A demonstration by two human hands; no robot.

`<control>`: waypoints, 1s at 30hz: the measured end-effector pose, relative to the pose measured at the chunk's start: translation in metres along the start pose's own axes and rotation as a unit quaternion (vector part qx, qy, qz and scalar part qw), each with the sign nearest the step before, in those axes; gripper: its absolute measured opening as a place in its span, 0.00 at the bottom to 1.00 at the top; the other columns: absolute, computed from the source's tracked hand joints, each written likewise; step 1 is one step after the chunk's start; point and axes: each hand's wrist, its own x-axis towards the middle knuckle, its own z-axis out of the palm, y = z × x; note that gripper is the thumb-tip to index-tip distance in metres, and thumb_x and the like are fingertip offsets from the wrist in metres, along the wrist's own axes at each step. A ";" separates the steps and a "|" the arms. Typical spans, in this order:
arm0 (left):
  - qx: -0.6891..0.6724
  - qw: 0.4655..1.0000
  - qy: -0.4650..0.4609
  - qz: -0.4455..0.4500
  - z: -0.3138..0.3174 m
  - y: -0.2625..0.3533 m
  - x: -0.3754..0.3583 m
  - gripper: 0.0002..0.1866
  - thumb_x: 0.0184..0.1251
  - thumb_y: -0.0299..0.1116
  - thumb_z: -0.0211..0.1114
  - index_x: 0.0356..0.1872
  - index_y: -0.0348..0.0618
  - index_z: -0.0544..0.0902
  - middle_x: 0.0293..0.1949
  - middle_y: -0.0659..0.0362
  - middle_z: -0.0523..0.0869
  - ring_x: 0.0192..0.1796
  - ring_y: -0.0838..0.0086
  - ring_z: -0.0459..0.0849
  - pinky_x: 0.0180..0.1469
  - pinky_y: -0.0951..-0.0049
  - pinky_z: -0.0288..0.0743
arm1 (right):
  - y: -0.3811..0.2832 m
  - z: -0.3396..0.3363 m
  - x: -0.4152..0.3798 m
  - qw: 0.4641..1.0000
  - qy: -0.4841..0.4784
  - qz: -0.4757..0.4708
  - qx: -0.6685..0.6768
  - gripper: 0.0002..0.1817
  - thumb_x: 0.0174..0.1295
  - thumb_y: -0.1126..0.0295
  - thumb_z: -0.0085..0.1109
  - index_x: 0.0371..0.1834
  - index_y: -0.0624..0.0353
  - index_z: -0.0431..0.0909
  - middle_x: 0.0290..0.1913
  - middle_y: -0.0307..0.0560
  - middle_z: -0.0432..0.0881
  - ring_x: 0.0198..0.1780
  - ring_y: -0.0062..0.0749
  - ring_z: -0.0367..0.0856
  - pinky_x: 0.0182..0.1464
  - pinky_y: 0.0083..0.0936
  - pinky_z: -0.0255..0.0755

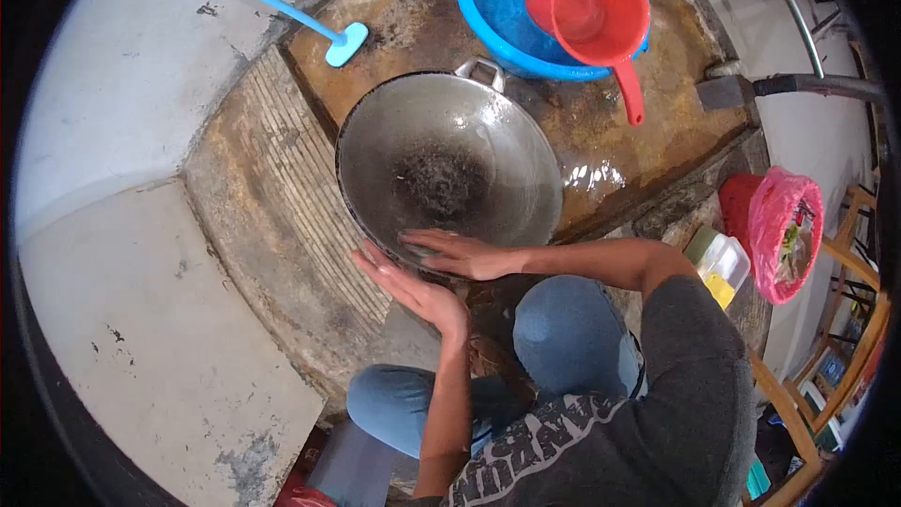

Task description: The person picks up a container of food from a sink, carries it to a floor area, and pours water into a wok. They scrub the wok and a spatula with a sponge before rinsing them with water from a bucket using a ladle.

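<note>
A large metal wok [507, 145] with a dark, blackened centre rests tilted on the wet floor, its handle pointing up toward the basin. My left hand [413, 291] lies along the outside of the wok's near left rim, fingers stretched out. Inside the wok, near the lower rim, my right hand [460, 253] is flat with fingers extended; whether something thin lies under it is hidden. Beyond the wok stands a blue basin [488, 14] of water, and a red dipper [601, 14] sits over its right side, handle hanging outside.
A blue-handled brush or scraper [347, 44] leans against the wall at upper left. At right are a red bin with a pink bag [770, 225], a clear container [727, 258] with something yellow, and a black pipe [807, 84]. Ridged concrete [282, 160] lies left of the wok.
</note>
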 end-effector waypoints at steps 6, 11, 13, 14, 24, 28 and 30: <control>-0.110 0.993 0.022 -0.042 -0.004 -0.002 0.020 0.32 0.76 0.51 0.32 0.72 0.41 0.45 0.72 0.53 0.53 0.72 0.63 0.54 0.70 0.63 0.50 | 0.018 -0.062 -0.055 0.978 -0.153 0.070 -0.123 0.24 0.67 0.53 0.48 0.62 0.51 0.69 0.64 0.51 0.67 0.65 0.41 0.66 0.66 0.35 0.59; -0.084 0.995 0.024 -0.047 -0.003 -0.005 0.005 0.32 0.76 0.50 0.32 0.72 0.39 0.45 0.73 0.52 0.49 0.73 0.64 0.51 0.73 0.64 0.44 | 0.105 -0.164 -0.031 0.817 0.055 0.003 -0.575 0.30 0.57 0.54 0.56 0.62 0.52 0.68 0.69 0.53 0.58 0.72 0.58 0.45 0.70 0.54 0.44; -0.080 0.996 0.021 -0.012 -0.001 -0.008 0.005 0.32 0.76 0.51 0.32 0.72 0.40 0.44 0.72 0.53 0.53 0.72 0.63 0.53 0.72 0.64 0.47 | 0.122 -0.120 0.003 0.820 0.130 0.023 -0.557 0.31 0.59 0.52 0.54 0.65 0.52 0.64 0.69 0.55 0.58 0.72 0.59 0.46 0.70 0.52 0.43; -0.076 0.997 0.020 0.005 -0.001 -0.009 0.005 0.32 0.76 0.51 0.32 0.72 0.40 0.44 0.71 0.53 0.55 0.72 0.63 0.54 0.71 0.64 0.48 | 0.131 -0.086 0.021 0.855 0.173 0.024 -0.488 0.31 0.61 0.51 0.51 0.66 0.53 0.63 0.69 0.56 0.58 0.72 0.58 0.46 0.70 0.52 0.43; -0.081 0.996 0.007 -0.031 -0.004 0.000 0.003 0.34 0.75 0.54 0.31 0.72 0.41 0.42 0.72 0.51 0.53 0.73 0.60 0.51 0.72 0.62 0.45 | 0.109 -0.125 -0.100 0.924 -0.071 -0.059 -0.371 0.20 0.60 0.57 0.52 0.54 0.51 0.74 0.55 0.52 0.74 0.60 0.50 0.69 0.60 0.44 0.65; -0.088 0.996 0.017 -0.019 -0.002 -0.012 0.002 0.33 0.75 0.53 0.32 0.72 0.43 0.43 0.71 0.53 0.57 0.73 0.61 0.52 0.72 0.62 0.46 | 0.138 -0.170 -0.072 0.780 0.095 -0.001 -0.618 0.26 0.58 0.55 0.52 0.59 0.51 0.69 0.62 0.53 0.67 0.62 0.55 0.66 0.65 0.45 0.59; -0.112 0.994 0.012 -0.003 0.000 -0.010 0.003 0.33 0.75 0.52 0.31 0.72 0.42 0.43 0.71 0.53 0.56 0.73 0.62 0.51 0.72 0.63 0.44 | 0.119 -0.140 -0.050 0.797 0.062 0.063 -0.598 0.28 0.60 0.53 0.50 0.62 0.53 0.66 0.66 0.55 0.61 0.66 0.56 0.60 0.69 0.43 0.53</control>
